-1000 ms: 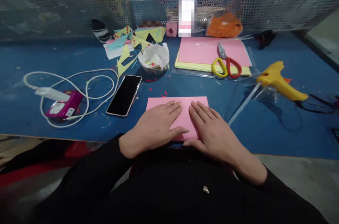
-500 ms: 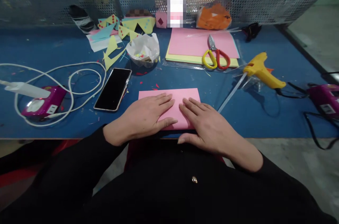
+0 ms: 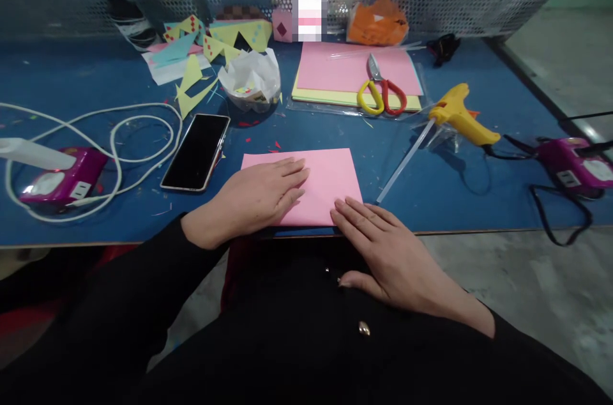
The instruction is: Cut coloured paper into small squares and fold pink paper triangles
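A pink sheet of paper [image 3: 323, 178], which looks folded, lies flat at the front edge of the blue table. Over its left part rests my left hand [image 3: 261, 194], flat and with fingers stretched out. My right hand [image 3: 378, 239] touches the sheet's lower right corner with its fingertips. Its fingers are straight, and the thumb is spread out below the table edge. Neither hand grips anything. Part of the sheet's left side is hidden under my left hand.
Left of the sheet are a phone [image 3: 196, 152], a white cable and a purple power socket [image 3: 64, 175]. Behind stand a paper-lined bowl [image 3: 251, 82] and scissors [image 3: 380, 89] on stacked coloured paper [image 3: 330, 66]. To the right lies a yellow glue gun [image 3: 464, 117].
My right hand has slid down and right, from the middle of the pink sheet to its lower right corner. My left hand stays on the left part. The view has shifted slightly.
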Tool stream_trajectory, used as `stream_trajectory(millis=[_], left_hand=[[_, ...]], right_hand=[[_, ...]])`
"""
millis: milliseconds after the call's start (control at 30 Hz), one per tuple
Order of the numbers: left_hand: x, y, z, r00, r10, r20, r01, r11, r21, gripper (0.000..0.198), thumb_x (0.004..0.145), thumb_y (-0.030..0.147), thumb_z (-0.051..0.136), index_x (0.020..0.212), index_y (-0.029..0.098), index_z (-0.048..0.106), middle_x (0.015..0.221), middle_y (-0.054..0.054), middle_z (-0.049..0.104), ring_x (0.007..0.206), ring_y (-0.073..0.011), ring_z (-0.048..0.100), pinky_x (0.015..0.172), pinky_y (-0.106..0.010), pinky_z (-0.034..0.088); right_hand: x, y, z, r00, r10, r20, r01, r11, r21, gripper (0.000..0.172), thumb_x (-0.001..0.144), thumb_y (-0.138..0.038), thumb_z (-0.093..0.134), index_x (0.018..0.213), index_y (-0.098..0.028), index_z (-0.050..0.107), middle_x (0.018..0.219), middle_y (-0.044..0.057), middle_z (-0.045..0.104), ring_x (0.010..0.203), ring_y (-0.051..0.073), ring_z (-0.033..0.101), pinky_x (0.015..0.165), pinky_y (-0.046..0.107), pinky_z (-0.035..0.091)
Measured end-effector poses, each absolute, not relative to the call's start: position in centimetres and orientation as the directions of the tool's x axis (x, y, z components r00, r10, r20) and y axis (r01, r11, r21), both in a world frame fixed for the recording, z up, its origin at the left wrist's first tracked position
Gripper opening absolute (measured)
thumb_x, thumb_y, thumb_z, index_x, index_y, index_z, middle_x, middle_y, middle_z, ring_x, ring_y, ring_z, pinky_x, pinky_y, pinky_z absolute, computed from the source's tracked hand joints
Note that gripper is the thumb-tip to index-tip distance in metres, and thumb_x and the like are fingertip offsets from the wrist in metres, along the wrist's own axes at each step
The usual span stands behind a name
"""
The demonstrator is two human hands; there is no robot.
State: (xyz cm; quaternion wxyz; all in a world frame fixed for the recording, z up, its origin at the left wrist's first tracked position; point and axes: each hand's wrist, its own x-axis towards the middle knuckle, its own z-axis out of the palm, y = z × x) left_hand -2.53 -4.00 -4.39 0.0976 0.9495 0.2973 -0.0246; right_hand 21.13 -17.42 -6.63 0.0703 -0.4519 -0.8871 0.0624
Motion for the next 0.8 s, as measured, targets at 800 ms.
stream_trajectory(millis=[800], left_hand=[[-2.7, -4.8, -4.9, 0.811, 0.563, -0.160, 0.578, -0.812, 0.076, 0.059, 0.101, 0.039, 0.038, 0.151, 0.009, 0.038, 0.163, -0.015, 0.032, 0.150, -0.0259, 0.030, 0.120, -0.041, 0.027]], right_hand=[[20.4, -6.8, -2.0, -0.338, 0.940, 0.037, 0.908, 0.336, -0.250, 0.028, 0.096, -0.026, 0.060, 0.121, -0.016, 0.068, 0.123, 0.012, 0.069, 0.102, 0.027, 0.069, 0.086, 0.039, 0.053]])
